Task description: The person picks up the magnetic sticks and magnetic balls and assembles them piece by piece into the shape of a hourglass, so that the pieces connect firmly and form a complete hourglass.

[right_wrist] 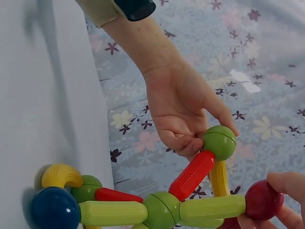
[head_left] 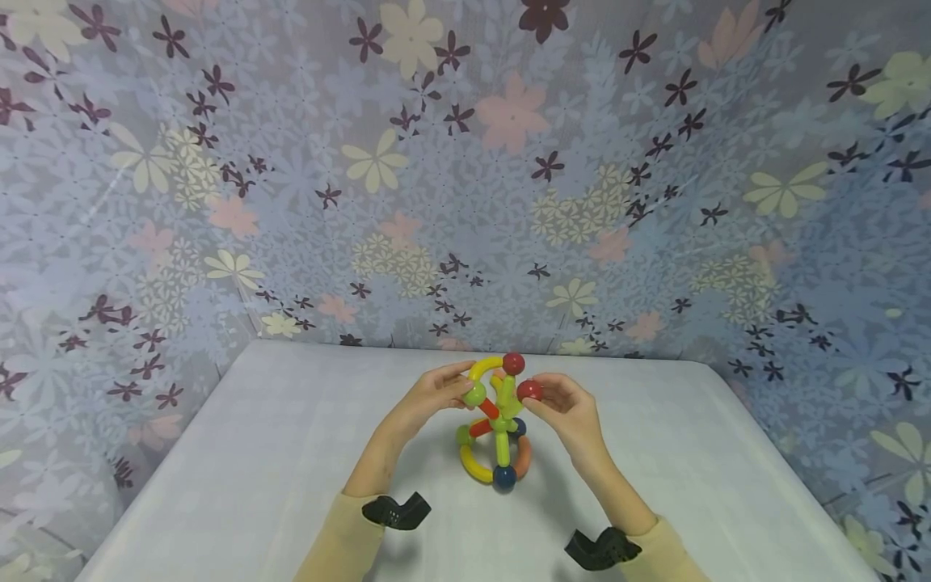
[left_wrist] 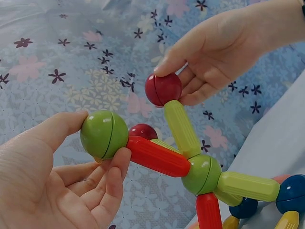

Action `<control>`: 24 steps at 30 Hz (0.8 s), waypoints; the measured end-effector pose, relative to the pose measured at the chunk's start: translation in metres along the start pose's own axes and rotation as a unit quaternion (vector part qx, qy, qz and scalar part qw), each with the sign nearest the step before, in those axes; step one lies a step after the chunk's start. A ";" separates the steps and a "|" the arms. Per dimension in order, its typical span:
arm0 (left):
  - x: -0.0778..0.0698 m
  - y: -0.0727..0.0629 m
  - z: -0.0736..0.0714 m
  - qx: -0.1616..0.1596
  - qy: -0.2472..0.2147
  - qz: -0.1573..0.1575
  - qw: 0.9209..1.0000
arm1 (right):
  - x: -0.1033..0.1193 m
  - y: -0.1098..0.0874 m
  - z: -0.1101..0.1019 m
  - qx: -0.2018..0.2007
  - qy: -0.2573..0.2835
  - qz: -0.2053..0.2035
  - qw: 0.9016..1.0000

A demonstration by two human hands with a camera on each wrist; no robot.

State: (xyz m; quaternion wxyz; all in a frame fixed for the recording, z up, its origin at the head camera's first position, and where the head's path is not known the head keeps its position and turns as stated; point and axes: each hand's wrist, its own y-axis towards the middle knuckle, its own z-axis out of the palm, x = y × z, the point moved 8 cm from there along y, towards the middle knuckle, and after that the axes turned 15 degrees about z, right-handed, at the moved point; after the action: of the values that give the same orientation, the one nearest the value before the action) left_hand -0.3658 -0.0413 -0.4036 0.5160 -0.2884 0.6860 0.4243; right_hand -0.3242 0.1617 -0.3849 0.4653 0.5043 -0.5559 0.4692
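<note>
A magnetic ball-and-stick structure (head_left: 502, 444) stands on the table, its lower ring made of curved yellow and orange sticks joined by balls. With thumb and fingers, my left hand (head_left: 422, 398) grips a green ball (left_wrist: 104, 135) at the upper left, which joins a red stick (left_wrist: 159, 156). On the other side, my right hand (head_left: 572, 411) pinches a red ball (right_wrist: 263, 200) at the end of a light-green stick (right_wrist: 213, 207). Both sticks meet at a central green ball (left_wrist: 202, 174). A second red ball (head_left: 513, 364) tops a curved yellow stick (head_left: 486, 367) at the back.
The structure's base includes a dark blue ball (head_left: 504, 477) at the front, resting near the middle of the white-covered table (head_left: 291, 453). Behind the table hangs a flower-patterned cloth (head_left: 451, 202). Black bands (head_left: 397, 512) sit on both wrists.
</note>
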 end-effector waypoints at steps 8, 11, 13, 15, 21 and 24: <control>0.003 -0.001 -0.003 0.003 -0.011 -0.009 1.000 | -0.003 0.005 0.000 0.008 -0.019 -0.003 1.000; 0.004 -0.001 -0.003 0.002 -0.012 -0.011 1.000 | -0.004 0.012 -0.005 -0.006 -0.025 -0.007 1.000; 0.004 -0.001 -0.003 0.001 -0.009 -0.011 1.000 | -0.006 0.019 -0.009 -0.019 -0.024 -0.011 0.999; 0.004 0.000 -0.004 0.000 -0.005 -0.011 1.000 | -0.010 0.028 -0.012 -0.034 -0.021 -0.011 0.999; 0.005 0.000 -0.003 -0.002 -0.006 -0.009 1.000 | -0.036 0.065 -0.017 -0.069 -0.029 0.021 0.997; 0.007 0.000 -0.001 -0.003 -0.006 -0.014 1.000 | -0.050 0.084 -0.013 -0.063 -0.054 0.033 0.996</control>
State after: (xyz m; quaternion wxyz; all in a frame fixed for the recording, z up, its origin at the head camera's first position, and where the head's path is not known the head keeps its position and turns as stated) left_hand -0.3682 -0.0417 -0.4100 0.5247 -0.2969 0.6777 0.4210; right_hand -0.4047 0.1854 -0.4369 0.4493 0.4799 -0.6250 0.4208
